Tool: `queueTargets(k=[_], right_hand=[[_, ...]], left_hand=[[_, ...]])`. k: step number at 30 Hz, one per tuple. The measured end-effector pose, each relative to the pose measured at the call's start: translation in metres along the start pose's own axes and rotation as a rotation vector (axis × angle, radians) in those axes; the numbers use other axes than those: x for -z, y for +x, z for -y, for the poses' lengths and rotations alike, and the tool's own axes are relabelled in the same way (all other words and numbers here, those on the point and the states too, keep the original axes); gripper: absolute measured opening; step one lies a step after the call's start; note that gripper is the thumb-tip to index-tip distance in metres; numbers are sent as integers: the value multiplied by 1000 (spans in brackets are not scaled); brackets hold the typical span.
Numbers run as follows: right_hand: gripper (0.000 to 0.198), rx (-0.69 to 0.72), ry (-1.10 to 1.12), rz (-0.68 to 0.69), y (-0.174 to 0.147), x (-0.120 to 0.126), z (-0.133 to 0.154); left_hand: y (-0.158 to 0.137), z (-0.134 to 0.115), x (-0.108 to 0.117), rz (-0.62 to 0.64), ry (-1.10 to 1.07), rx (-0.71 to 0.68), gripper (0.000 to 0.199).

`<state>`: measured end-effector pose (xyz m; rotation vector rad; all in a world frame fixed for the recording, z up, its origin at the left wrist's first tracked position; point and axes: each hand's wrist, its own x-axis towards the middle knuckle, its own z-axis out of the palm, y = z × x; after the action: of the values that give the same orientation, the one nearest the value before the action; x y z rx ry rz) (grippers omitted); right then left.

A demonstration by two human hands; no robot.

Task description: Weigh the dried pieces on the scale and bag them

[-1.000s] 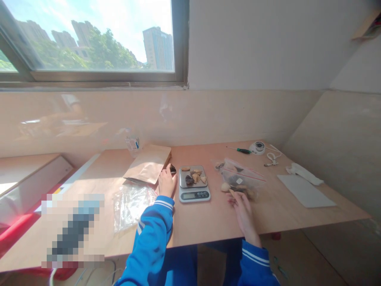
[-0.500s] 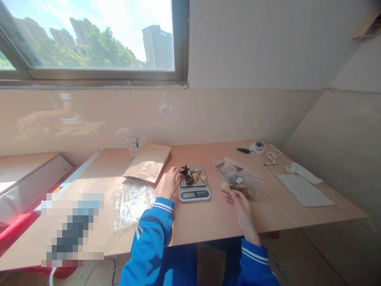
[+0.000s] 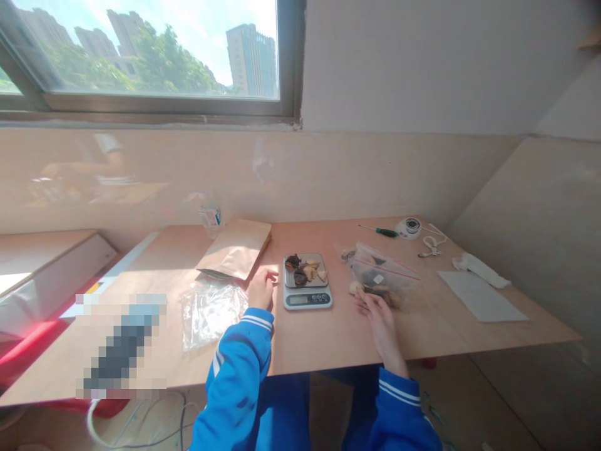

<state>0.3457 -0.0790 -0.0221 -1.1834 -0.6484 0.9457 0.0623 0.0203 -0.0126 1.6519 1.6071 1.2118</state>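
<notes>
A small digital kitchen scale (image 3: pixel 307 298) sits in front of me, with dark and pale dried pieces (image 3: pixel 305 270) on its metal plate. My left hand (image 3: pixel 261 288) rests just left of the scale, fingers loosely apart and holding nothing. To the right, my right hand (image 3: pixel 375 311) has its fingertips closed on a pale dried piece (image 3: pixel 355 289), beside a small heap of darker ones (image 3: pixel 382 295). Right behind that heap lie clear zip bags (image 3: pixel 375 266) with a red seal line, some dried pieces in them. The reading on the scale is too small to make out.
A brown paper pouch (image 3: pixel 237 247) and a clear plastic bag (image 3: pixel 213 313) lie to the left, near a plastic bottle (image 3: pixel 211 216). Towards the right are a green-handled screwdriver (image 3: pixel 385 232), a dome camera (image 3: pixel 409 228), a cable (image 3: pixel 431 245) and a white sheet (image 3: pixel 481 297).
My left hand has let go of the dark dried piece on the scale and drawn back to the left, onto the table. My right hand stays nearly still. The view has tilted slightly.
</notes>
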Motion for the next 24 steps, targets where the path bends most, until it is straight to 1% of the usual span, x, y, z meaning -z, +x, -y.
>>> queueTargets(k=[3, 5, 13, 18, 24], right_hand=[[41, 1, -1, 1, -1, -1, 1], [40, 4, -1, 5, -1, 0, 2], [36, 15, -3, 20, -3, 0, 2], [36, 5, 10, 15, -3, 0, 2], [38, 9, 1, 11, -3, -1, 3]], left_hand=[[1, 1, 0, -12, -62, 41, 31], [1, 3, 0, -10, -72, 38, 31], [2, 9, -2, 0, -14, 5, 32], [1, 8, -1, 2, 35, 10, 33], [2, 3, 0, 1, 9, 7, 33]])
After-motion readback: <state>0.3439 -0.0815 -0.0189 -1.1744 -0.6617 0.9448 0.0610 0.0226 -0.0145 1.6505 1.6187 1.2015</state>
